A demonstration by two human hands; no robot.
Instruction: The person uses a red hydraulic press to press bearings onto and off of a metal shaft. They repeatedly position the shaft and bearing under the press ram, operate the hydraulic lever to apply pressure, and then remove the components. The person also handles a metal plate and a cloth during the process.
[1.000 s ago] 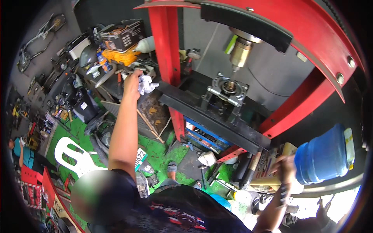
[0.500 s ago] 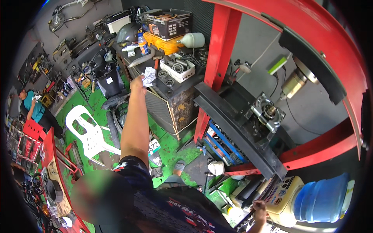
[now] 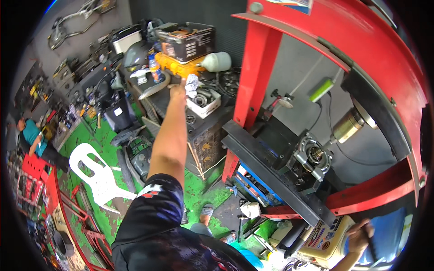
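My left hand (image 3: 177, 89) reaches onto the cluttered bench, fingers closed on a crumpled white rag (image 3: 191, 85), beside a white box of bearings (image 3: 203, 106) and a loose bearing (image 3: 191, 119). My right hand (image 3: 359, 235), low at the right, has curled fingers around something dark and blurred, near a blue water jug (image 3: 393, 239) and a beige container (image 3: 325, 248). Between them stands a red shop press (image 3: 260, 72), its ram (image 3: 348, 125) pointing at a bearing assembly in a clamp (image 3: 312, 156) on the black crossbeam (image 3: 275, 178).
A yellow case (image 3: 176, 65), dark box (image 3: 185, 43) and pale canister (image 3: 217, 62) crowd the bench back. A white plastic chair (image 3: 97, 176) stands on the green floor (image 3: 194, 194). A person in teal (image 3: 34, 135) is at the far left. Motorcycle parts lie around.
The view has swung leftward toward the bench. My left hand has reached farther up, beside the bearing box. My right hand moved down, then rightward in front of the blue jug.
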